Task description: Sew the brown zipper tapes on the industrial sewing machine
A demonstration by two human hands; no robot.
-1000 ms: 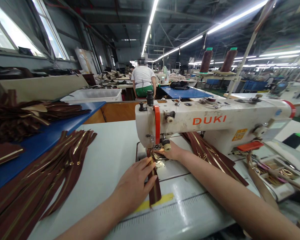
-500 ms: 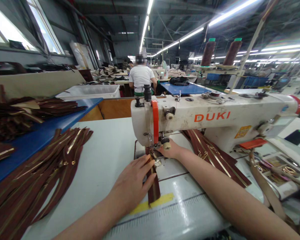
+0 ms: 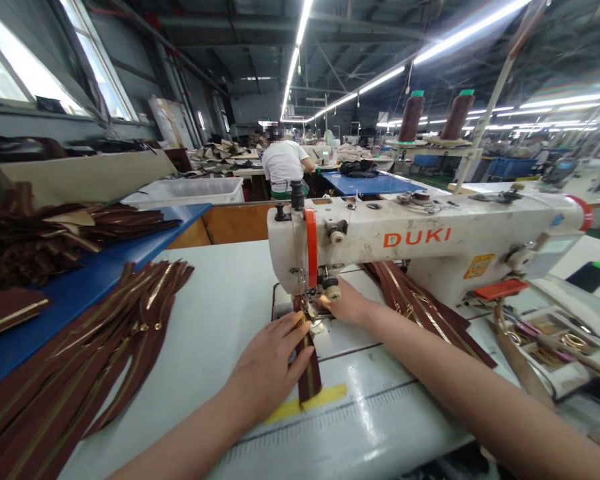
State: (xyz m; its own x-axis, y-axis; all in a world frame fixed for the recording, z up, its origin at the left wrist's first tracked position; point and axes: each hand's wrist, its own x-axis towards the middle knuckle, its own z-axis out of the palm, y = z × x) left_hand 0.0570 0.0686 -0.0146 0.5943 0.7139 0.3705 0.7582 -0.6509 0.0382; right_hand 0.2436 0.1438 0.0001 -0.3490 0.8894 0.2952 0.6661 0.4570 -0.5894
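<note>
A brown zipper strip (image 3: 310,381) lies lengthwise under the needle area of a white sewing machine (image 3: 360,230), its near end resting by a ruler marking. My left hand (image 3: 273,353) lies flat on the strip's left side, fingers stretched toward the presser foot and thumb across the fabric. Behind the needle area, my right hand (image 3: 347,303) reaches in from the right, close to the strip's far part. The machine's head and knobs hide its fingertips, so what it grips does not show.
Brown zipper strips (image 3: 130,327) are heaped left, with more strips (image 3: 420,307) under the machine arm. A blue table (image 3: 87,283) carries another pile. At right sits a parts tray (image 3: 555,340) with metal rings. A person (image 3: 284,167) in white sits ahead.
The whole view has shifted slightly. The strip's near end lies a little closer to the machine. Both hands keep nearly the same places; the person ahead leans more to the right.
</note>
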